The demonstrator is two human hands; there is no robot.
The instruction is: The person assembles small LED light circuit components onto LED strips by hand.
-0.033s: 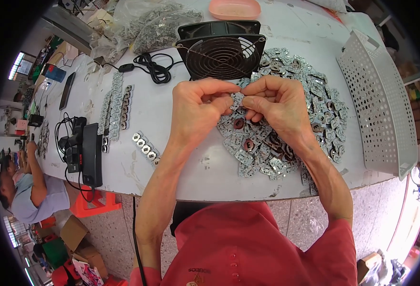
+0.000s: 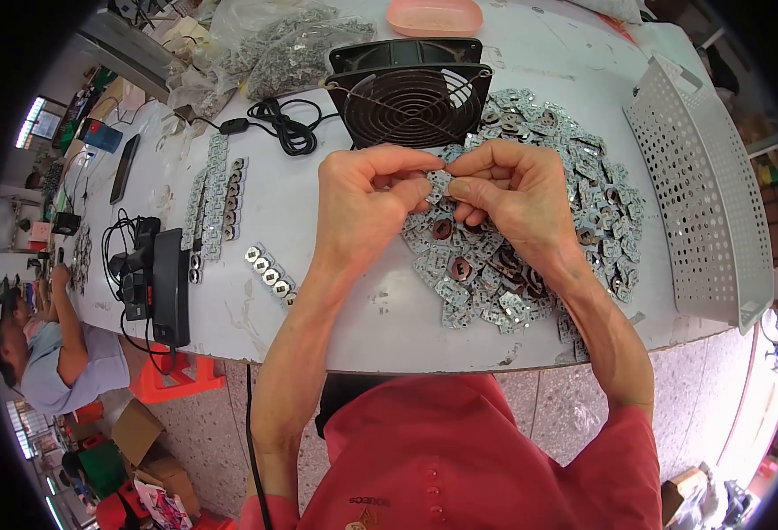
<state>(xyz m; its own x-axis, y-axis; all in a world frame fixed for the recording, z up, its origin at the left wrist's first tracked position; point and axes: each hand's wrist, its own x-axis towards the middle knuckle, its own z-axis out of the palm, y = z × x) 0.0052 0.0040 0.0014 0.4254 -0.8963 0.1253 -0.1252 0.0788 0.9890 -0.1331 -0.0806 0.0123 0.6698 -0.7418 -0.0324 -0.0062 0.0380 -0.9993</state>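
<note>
Between the fingertips of both hands is a small silvery metal plate part (image 2: 439, 185), held up over the table. My left hand (image 2: 371, 190) pinches its left side with thumb and index finger. From the other side my right hand (image 2: 514, 187) grips it the same way, thumb across its face. The fingers cover its edges. Beneath and to the right spreads a heap of similar metal parts (image 2: 605, 234), some carrying round brown discs (image 2: 461, 268). Left of my arm lies a slanting row of parts with round discs (image 2: 269, 276), partly hidden by the forearm.
A black fan (image 2: 411, 106) with a wire guard stands just beyond my hands, its coiled cable (image 2: 287, 128) beside it. Lined-up parts (image 2: 216, 199) and a black power strip (image 2: 170, 287) lie left. A white perforated basket (image 2: 702, 199) borders the right. Another person (image 2: 62, 344) sits far left.
</note>
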